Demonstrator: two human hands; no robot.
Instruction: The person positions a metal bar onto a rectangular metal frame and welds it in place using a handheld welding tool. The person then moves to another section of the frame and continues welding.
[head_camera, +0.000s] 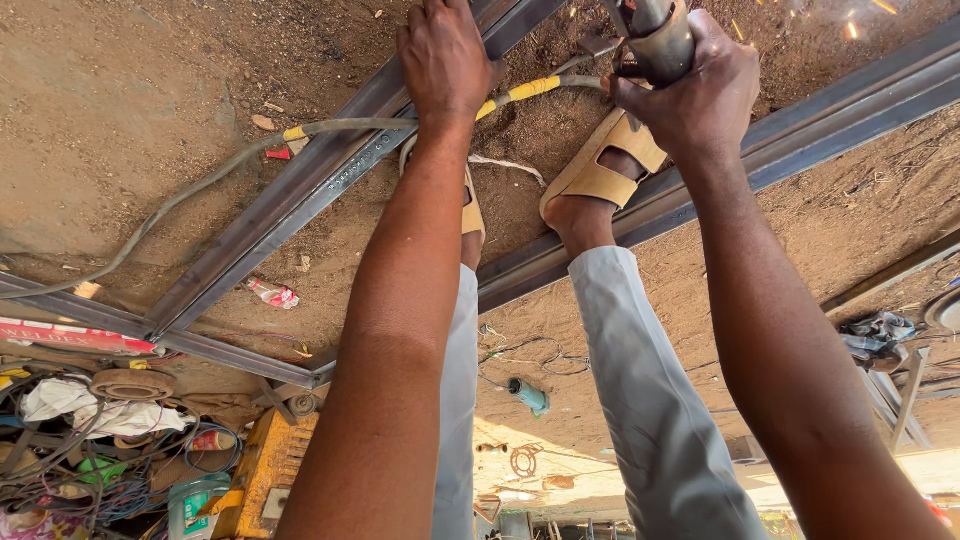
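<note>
— Pressing down flat, the left hand (445, 60) lies spread, palm on the far steel bar (300, 190) that crosses the dirt ground (120, 110); what about the other?

— Right hand (700, 95) is wrapped tight round the grey grinder handle (660, 40), just beyond the sandalled foot (600, 165) on the right-hand steel channel (820, 125), sparks (850, 25) flying at far right

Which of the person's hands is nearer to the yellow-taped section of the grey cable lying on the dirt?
The left. The left hand presses on the dark steel bar right beside the yellow-taped cable section. The right hand grips a grey power tool farther along.
</note>
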